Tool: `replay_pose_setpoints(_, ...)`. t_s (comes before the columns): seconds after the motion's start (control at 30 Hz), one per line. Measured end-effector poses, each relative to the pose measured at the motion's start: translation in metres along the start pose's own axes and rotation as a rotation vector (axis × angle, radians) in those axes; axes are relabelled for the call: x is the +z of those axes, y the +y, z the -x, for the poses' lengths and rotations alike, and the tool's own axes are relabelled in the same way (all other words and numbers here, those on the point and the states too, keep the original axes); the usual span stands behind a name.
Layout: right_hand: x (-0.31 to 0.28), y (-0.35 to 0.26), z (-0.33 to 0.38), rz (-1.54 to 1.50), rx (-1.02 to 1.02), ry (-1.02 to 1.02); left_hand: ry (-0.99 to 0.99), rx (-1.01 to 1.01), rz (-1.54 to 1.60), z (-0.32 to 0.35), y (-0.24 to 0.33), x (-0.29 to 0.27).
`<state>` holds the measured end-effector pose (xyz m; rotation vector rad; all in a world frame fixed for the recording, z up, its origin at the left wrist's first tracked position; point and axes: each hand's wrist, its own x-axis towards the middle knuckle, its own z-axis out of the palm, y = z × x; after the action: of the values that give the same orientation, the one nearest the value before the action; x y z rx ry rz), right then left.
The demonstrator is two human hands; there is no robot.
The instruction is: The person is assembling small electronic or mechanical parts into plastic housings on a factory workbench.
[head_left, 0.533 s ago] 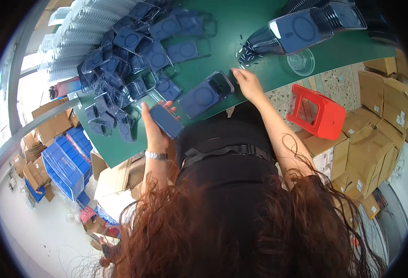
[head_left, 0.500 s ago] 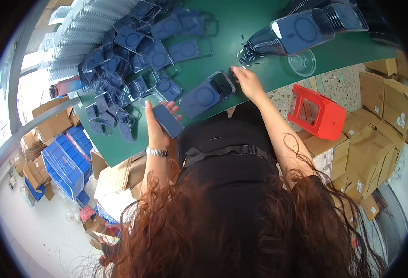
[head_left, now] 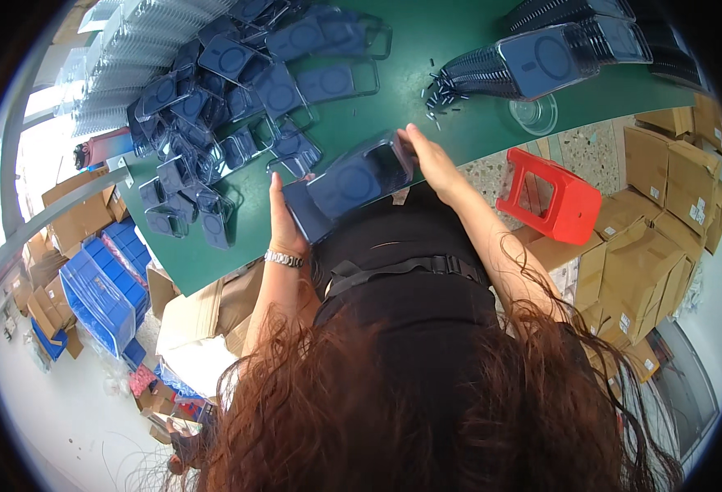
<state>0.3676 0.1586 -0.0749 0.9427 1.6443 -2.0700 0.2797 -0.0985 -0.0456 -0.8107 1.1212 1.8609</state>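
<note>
My left hand (head_left: 285,220) holds a plain dark blue phone-shaped piece (head_left: 305,210) at the near side of the table. Overlapping its right end is a clear-edged phone case (head_left: 354,182) with a dark blue back and a ring mark. At that case's right end, the fingers of my right hand (head_left: 431,159) close on the edge; the fingertips are partly hidden. A loose heap of similar phone cases (head_left: 279,88) covers the table's left part. Farther right, a long row of nested phone cases (head_left: 538,61) lies beside small dark sticks (head_left: 445,92).
The green table (head_left: 410,33) has its front edge at my waist. A clear round tub (head_left: 533,113) sits near that edge. To the right stand a red plastic stool (head_left: 574,207) and cardboard boxes (head_left: 664,246). Clear trays (head_left: 131,66) are stacked far left; blue crates (head_left: 98,287) lie below.
My left hand has brought the blue piece right, up against the ringed phone case. My right hand has come down and left onto the case's right end. The case has tilted slightly.
</note>
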Motion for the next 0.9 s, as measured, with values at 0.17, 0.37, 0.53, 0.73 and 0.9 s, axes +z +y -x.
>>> replay_pose_setpoints(0.17,0.034,0.019,0.007,0.137,-0.131,0.006,0.026,0.035,0.006,0.015,0.006,-0.035)
replay_pose_setpoints(0.37,0.060,0.031,-0.002,0.241,-0.205,-0.083,0.089,0.090,0.022,0.029,0.012,-0.062)
replay_pose_setpoints(0.53,0.046,0.032,-0.014,0.151,-0.237,0.052,0.055,0.065,-0.010,0.020,0.013,-0.038)
replay_pose_setpoints(0.73,0.028,0.029,-0.025,0.130,-0.114,0.169,-0.022,0.003,-0.016,-0.007,0.009,-0.015)
replay_pose_setpoints(0.9,0.031,0.045,-0.035,0.047,-0.162,0.154,0.030,0.004,0.009,-0.009,0.002,-0.010)
